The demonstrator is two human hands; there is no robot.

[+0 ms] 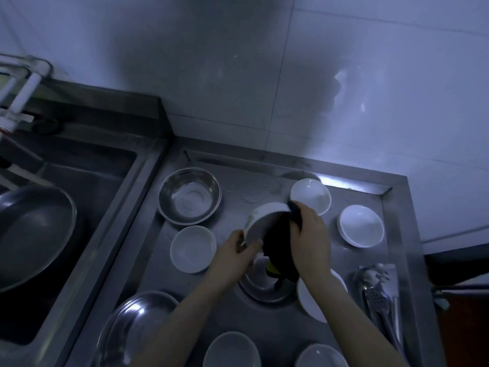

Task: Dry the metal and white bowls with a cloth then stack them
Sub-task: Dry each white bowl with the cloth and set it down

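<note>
My left hand [234, 254] grips the rim of a white bowl [264, 221] that is tilted on its side above the steel counter. A dark cloth [280, 245] is pressed into that bowl by my right hand [309, 234], which clutches it. Below them a metal bowl [264, 284] sits on the counter, partly hidden by my arms. Other white bowls lie around: one at the left [193, 249], two at the back right [315, 194] [361, 225], two at the front edge [231, 350] [321, 356]. A metal bowl [189, 196] stands at the back left.
A large metal bowl [135, 324] sits at the front left. A white plate [312, 300] lies under my right forearm. Metal utensils [378, 290] lie at the counter's right edge. The sink [79, 170] at the left holds a big pan [34, 231]. A tiled wall rises behind.
</note>
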